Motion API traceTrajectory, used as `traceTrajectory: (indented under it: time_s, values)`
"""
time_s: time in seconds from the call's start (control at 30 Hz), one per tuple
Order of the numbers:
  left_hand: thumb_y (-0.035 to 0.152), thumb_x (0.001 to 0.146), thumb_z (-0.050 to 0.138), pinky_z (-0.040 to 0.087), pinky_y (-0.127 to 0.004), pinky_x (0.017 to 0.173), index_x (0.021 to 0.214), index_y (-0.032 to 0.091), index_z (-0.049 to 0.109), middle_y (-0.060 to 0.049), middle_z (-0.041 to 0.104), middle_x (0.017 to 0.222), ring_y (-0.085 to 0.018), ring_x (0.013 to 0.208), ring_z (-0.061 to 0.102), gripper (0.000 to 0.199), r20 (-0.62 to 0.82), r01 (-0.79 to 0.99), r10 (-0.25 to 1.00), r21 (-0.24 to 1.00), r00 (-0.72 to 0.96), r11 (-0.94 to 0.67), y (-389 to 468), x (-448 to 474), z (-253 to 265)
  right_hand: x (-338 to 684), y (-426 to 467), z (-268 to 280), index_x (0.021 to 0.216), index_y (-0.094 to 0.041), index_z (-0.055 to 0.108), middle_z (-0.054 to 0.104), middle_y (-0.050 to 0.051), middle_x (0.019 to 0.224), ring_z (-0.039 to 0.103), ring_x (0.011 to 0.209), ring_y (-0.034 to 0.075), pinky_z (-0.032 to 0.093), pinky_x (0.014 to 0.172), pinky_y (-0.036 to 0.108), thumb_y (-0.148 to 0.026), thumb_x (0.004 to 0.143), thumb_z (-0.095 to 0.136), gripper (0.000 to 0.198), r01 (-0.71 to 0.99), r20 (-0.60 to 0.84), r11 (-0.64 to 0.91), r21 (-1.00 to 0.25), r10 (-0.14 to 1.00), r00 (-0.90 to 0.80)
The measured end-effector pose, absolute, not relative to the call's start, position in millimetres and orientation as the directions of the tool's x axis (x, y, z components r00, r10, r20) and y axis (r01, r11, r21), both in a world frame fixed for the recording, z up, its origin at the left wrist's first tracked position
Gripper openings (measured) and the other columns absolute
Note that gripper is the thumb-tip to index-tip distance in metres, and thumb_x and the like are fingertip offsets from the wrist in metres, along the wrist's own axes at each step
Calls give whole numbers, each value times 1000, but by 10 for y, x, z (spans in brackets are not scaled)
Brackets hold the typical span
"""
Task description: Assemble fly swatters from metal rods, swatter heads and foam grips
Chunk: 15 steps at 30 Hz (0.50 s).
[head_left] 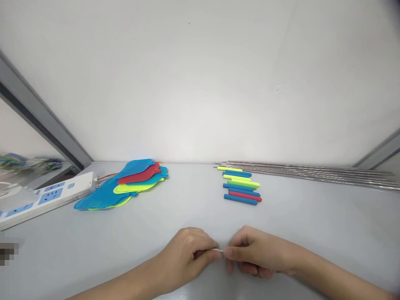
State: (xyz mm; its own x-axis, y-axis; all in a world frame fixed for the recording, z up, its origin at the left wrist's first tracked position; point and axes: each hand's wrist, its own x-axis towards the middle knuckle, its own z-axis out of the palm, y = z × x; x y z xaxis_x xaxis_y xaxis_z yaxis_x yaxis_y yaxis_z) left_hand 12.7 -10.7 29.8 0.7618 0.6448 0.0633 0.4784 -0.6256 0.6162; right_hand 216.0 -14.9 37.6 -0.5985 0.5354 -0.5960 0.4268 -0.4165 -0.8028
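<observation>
With left hand [187, 253], pinching a thin pale strip [217, 250] over gray tabletop [190, 200]; meeting its end with right hand [260, 251], grip too blurred to tell; probably working it, next needing steadiness.

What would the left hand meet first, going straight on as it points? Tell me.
Probably the right hand: the left hand points toward it, and just a thin pale strip, pinched in the left, shows between them. Depth is hard to judge here.
</observation>
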Motion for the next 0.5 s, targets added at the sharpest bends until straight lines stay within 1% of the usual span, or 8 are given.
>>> traceTrajectory:
  time_s: [0.1,0.2,0.3,0.5]
  values:
    - [31,86,35,34,-20,57,93,23,61,1,51,55,-10,56,45,28,85,466,649,626,756,-625,-103,115,271,2160,-144,375,78,-13,63,37,-4,48,30,36,3,19,29,14,-49,74,45,40,426,-599,-422,-800,534,-597]
    - [31,86,35,35,-21,57,107,24,55,1,51,54,-10,55,44,30,108,452,641,620,760,-641,-89,101,228,2159,-139,380,78,-13,63,38,-4,48,30,37,3,19,30,14,-49,74,45,40,424,-603,-429,-797,531,-595]
    - [31,86,35,36,-21,59,110,25,53,2,50,54,-9,53,44,30,113,442,626,613,771,-655,-77,91,213,2163,-138,389,78,-13,63,38,-4,48,31,37,3,19,30,14,-49,74,46,40,415,-600,-435,-799,526,-603]
    - [30,86,35,35,-20,57,108,25,55,1,48,56,-9,54,43,30,109,422,603,617,790,-664,-79,86,271,2169,-129,393,80,-13,63,38,-4,47,29,35,3,18,29,15,-52,71,47,43,411,-601,-443,-797,513,-613]
